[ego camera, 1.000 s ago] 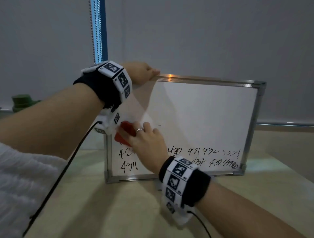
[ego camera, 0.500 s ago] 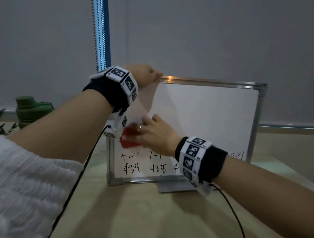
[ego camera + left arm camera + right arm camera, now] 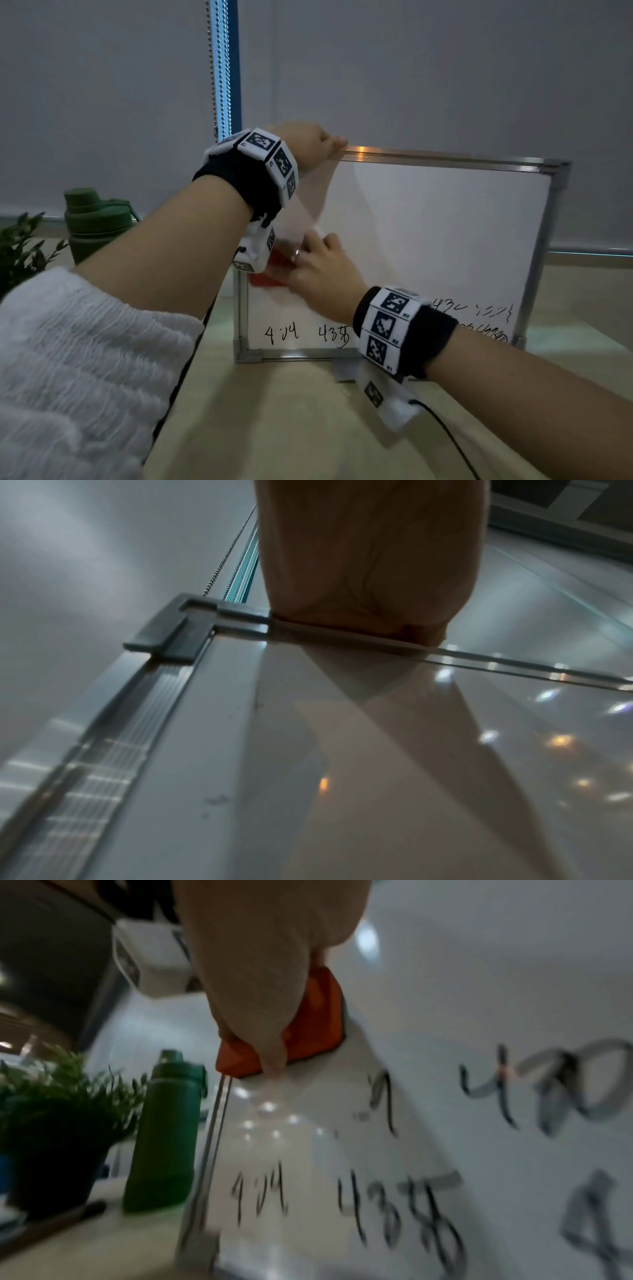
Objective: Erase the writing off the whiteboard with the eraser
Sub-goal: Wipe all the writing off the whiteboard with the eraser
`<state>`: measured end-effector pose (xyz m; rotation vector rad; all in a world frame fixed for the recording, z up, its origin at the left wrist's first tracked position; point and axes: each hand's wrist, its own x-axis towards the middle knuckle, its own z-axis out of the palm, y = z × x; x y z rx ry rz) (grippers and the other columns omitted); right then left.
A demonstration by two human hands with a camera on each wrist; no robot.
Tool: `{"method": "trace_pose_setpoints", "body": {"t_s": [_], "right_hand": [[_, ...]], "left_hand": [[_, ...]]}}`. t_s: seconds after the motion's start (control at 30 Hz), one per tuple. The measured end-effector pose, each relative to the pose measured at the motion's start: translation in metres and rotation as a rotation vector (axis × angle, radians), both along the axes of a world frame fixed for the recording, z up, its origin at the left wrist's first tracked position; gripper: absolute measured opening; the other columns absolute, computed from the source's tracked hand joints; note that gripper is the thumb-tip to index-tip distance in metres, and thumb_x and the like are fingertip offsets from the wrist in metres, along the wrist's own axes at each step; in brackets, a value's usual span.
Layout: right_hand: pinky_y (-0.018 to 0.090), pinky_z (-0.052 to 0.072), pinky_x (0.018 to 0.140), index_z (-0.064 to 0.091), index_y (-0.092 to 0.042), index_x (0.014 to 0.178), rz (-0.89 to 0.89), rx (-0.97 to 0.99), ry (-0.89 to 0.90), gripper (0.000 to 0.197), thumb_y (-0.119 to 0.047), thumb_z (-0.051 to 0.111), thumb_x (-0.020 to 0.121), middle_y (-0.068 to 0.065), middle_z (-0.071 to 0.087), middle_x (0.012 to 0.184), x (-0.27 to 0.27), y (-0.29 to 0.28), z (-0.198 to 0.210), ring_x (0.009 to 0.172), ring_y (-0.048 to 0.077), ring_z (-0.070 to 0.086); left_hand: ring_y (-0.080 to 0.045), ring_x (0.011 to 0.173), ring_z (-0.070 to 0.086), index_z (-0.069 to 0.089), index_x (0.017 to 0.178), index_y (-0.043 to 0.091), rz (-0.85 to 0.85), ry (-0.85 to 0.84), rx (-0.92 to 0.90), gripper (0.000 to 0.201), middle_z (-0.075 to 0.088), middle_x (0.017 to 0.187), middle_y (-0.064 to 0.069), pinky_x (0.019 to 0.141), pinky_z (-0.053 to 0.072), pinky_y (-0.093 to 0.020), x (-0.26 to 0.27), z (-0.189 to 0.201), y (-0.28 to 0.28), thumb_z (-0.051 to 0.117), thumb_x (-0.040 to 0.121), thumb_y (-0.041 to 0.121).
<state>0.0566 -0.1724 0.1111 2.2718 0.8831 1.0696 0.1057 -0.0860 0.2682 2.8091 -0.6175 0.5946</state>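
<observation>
Change: half a second ago the digits just under the eraser [image 3: 265, 272] at the whiteboard's left edge were still legible; now that spot is wiped to a faint smear, and only a partly rubbed mark shows there in the right wrist view.
Right hand [image 3: 322, 270]: fingers curl over the red eraser and press it flat against the board, near the left edge at mid-height; a ring shows on one finger.
Left hand [image 3: 308, 142]: clamped on the top rail at the whiteboard's [image 3: 445, 233] upper left corner, fingers wrapped over the frame, thumb lying along the rail.
Whiteboard: stands upright on the bench [image 3: 291, 421], near its far edge, its upper half wiped clean.
Writing [image 3: 282, 334]: black numbers remain along the bottom edge, and a few toward the lower right corner, partly hidden by the right wrist.
Beyond the left edge: a green bottle [image 3: 97, 221] and a potted plant [image 3: 20, 250] stand on the bench; a dark marker [image 3: 51, 1222] lies in front of them.
</observation>
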Motion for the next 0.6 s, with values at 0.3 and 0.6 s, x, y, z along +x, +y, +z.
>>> {"method": "trace_pose_setpoints", "body": {"t_s": [0.3, 0.6], "right_hand": [[0.036, 0.041, 0.068, 0.057, -0.038, 0.119, 0.016, 0.112, 0.011, 0.055, -0.031, 0.076, 0.068, 0.000, 0.060, 0.120, 0.003, -0.014, 0.010, 0.088, 0.025, 0.040], [0.033, 0.046, 0.064, 0.057, -0.036, 0.120, 0.157, -0.060, -0.015, 0.056, -0.036, 0.075, 0.066, 0.000, 0.060, 0.121, 0.010, -0.047, -0.002, 0.078, 0.025, 0.052]], "left_hand": [[-0.028, 0.120, 0.052, 0.059, 0.127, 0.012, 0.005, 0.003, -0.011, 0.058, 0.058, 0.129, -0.015, 0.096, 0.036, -0.032, -0.003, 0.000, 0.001, 0.025, 0.097, 0.049], [-0.030, 0.121, 0.051, 0.058, 0.128, 0.020, 0.001, -0.005, -0.030, 0.054, 0.058, 0.131, -0.012, 0.095, 0.037, -0.034, 0.001, -0.002, 0.000, 0.025, 0.097, 0.050]]}}
